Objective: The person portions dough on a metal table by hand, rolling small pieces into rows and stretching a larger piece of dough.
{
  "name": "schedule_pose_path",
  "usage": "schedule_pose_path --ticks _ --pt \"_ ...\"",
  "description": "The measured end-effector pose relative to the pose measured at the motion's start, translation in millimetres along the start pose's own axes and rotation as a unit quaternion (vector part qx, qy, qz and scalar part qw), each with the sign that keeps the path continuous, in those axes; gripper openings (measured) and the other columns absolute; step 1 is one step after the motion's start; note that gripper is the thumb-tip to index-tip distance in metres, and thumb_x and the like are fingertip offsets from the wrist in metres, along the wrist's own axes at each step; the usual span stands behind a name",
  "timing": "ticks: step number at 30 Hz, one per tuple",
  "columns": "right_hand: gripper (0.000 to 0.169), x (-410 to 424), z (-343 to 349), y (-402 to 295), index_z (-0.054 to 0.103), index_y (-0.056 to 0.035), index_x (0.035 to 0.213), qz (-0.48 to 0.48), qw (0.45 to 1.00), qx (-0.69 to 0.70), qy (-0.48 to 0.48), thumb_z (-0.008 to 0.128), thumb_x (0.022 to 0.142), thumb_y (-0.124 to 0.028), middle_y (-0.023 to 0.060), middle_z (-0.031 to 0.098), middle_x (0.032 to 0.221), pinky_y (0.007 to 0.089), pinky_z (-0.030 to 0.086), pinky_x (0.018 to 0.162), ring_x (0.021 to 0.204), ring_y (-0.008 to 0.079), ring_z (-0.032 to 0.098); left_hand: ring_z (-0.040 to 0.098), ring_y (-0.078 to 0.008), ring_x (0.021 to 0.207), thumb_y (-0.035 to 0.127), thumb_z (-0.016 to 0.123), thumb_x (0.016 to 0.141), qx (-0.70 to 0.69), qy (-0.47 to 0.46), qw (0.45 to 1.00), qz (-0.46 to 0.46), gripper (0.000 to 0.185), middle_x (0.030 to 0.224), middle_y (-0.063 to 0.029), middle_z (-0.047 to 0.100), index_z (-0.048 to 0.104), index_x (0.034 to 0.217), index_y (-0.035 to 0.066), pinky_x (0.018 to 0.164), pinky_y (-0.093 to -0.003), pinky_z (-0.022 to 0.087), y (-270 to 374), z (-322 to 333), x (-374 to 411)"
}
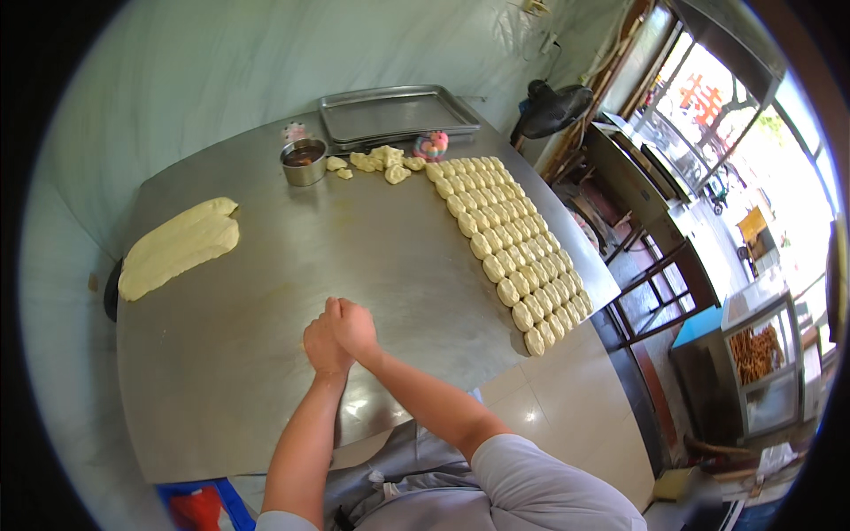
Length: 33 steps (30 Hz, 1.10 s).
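Note:
Near the front middle of the steel worktable (265,391), my left hand (321,342) is low over the metal. Pressed against it from the right, my right hand (354,328) partly covers it. A tiny pale edge shows beside my left hand, but whatever lies under the two hands is hidden. To the left lies a long, flattened slab of pale yellow dough (179,249). Rows of small dough pieces (511,239) are packed closely along the right side. Several loose dough lumps (386,159) sit at the back, beside a metal pot (304,171) holding dark liquid.
Stacked metal trays (398,116) stand at the back against the wall. A colourful toy-like object (431,145) is just in front of them. Beyond the table's right corner are a black fan (554,109) and a glass-sided cabinet (764,365) with brown food.

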State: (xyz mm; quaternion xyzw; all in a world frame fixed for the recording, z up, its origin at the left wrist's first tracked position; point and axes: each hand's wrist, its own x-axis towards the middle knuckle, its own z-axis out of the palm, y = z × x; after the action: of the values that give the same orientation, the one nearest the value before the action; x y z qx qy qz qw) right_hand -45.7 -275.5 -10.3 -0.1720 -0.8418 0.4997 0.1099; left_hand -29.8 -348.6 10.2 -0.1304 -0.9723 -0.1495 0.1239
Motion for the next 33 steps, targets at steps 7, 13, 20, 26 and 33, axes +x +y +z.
schedule_pose_path --ticks 7,13,20,26,33 --pt "0.04 4.4 -6.7 -6.0 0.076 -0.0041 0.086 0.013 0.998 -0.061 0.006 0.06 0.099 -0.039 0.0262 0.074 0.088 0.0581 0.059 0.078 0.085 0.0515 0.07 0.075 -0.0301 0.075 0.028 0.069 0.091 0.049 0.036 0.997 0.048 0.016 0.083 -0.0077 0.077 0.067 0.096 0.013 0.069 -0.0451 0.059 -15.7 35.8 4.8" --pt "0.036 5.5 -21.0 6.7 0.077 -0.0063 0.088 0.024 0.995 -0.097 0.003 0.063 0.095 -0.038 0.0249 0.075 0.093 0.0585 0.059 0.079 0.088 0.051 0.071 0.076 -0.0282 0.076 0.027 0.069 0.089 0.071 -0.016 0.995 0.067 0.011 0.083 -0.0059 0.077 0.068 0.093 0.017 0.068 -0.0434 0.059 -16.5 49.2 6.8" --pt "0.028 -13.4 -87.4 -17.1 0.079 -0.0058 0.096 -0.132 0.915 0.151 -0.349 0.067 0.097 -0.031 0.0167 0.075 0.083 0.0442 0.059 0.076 0.074 0.0283 0.071 0.075 -0.0348 0.082 0.03 0.077 0.084 -0.02 -0.058 0.997 0.044 0.024 0.086 -0.0081 0.077 0.066 0.099 0.014 0.074 -0.0453 0.058 -39.8 62.6 13.5" --pt "0.035 41.2 -112.0 -51.3 0.078 0.0007 0.116 -0.036 0.978 0.073 -0.191 0.067 0.103 -0.03 0.0129 0.076 0.092 0.0358 0.057 0.086 0.093 0.0117 0.067 0.064 -0.0348 0.108 0.036 0.091 0.075 -0.175 0.029 0.982 0.056 0.064 0.111 -0.015 0.069 0.062 0.124 0.007 0.102 -0.0477 0.045 -27.3 16.2 17.5" --pt "0.043 199.1 -12.9 -21.0 0.078 -0.0041 0.125 -0.1 0.988 0.049 -0.106 0.07 0.1 -0.038 0.0205 0.08 0.101 0.0407 0.058 0.088 0.096 0.0309 0.077 0.056 -0.0334 0.113 0.051 0.086 0.082 -0.012 -0.069 0.995 0.076 0.074 0.117 -0.0159 0.061 0.059 0.132 0.004 0.101 -0.0468 0.042 -51.9 -5.3 -12.6"
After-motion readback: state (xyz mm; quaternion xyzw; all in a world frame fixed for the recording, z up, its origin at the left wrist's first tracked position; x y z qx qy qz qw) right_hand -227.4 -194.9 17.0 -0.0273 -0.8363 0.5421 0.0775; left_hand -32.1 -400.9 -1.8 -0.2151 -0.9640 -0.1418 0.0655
